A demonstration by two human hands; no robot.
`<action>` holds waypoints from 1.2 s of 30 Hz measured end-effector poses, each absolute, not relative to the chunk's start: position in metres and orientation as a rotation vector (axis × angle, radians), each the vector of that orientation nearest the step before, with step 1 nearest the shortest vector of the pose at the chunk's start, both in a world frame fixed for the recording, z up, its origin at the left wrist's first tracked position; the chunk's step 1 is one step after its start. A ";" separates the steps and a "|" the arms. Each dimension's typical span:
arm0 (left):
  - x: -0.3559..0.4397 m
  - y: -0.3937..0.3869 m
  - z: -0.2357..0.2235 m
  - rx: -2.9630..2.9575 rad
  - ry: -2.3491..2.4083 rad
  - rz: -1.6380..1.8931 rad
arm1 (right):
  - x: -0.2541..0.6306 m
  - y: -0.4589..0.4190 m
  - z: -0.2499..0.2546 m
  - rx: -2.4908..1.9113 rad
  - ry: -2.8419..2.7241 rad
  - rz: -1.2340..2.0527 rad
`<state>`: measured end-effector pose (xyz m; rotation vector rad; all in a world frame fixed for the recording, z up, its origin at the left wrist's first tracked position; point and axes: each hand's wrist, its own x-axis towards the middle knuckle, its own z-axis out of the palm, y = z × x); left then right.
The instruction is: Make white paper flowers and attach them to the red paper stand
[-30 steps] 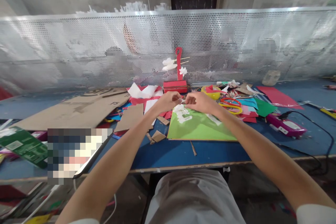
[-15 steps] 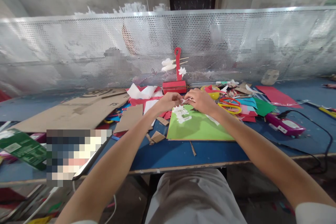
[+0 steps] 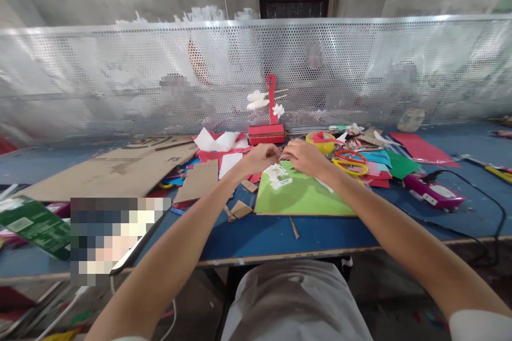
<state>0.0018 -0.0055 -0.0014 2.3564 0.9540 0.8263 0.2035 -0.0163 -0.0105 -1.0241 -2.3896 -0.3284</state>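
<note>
A small white piece (image 3: 281, 157) is pinched between the fingertips of the left hand (image 3: 264, 155) and the right hand (image 3: 303, 155), which are held close together over the far edge of the green sheet (image 3: 304, 201). The fingers of both hands are bent and pressed in; the exact contact is too small to be made out. White cut shapes (image 3: 278, 176) are laid on the sheet's far left part, just below the hands, and a white strip (image 3: 324, 185) is partly covered by the right forearm.

Along the sheet's near edge, a bare band of the blue table (image 3: 280, 242) is left open as far as the table's front edge, broken only by a thin brown scrap (image 3: 295, 228). The left edge of the sheet is bordered by cardboard scraps (image 3: 241, 209). Beyond the hands, room is closed off by the red box (image 3: 266, 133), set in front of the perforated metal screen (image 3: 140, 64). At the right, the sheet is crowded by yellow-handled scissors (image 3: 352, 169) and coloured paper (image 3: 376, 162). More bare table is found around the purple device (image 3: 440, 193), with a black cable (image 3: 490, 192) run across it. The left side is largely taken up by a large cardboard sheet (image 3: 108, 170).
</note>
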 end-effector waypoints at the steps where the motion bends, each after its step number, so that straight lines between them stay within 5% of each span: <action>1: 0.002 -0.006 -0.001 2.359 0.949 0.833 | 0.203 -0.016 -0.011 -1.039 -2.387 -0.309; 11: -0.004 0.006 -0.006 2.337 0.986 0.853 | 0.203 -0.018 -0.009 -1.065 -2.231 0.078; 36: -0.019 0.026 -0.014 2.355 1.073 0.916 | 0.208 -0.027 0.001 -0.952 -2.521 0.169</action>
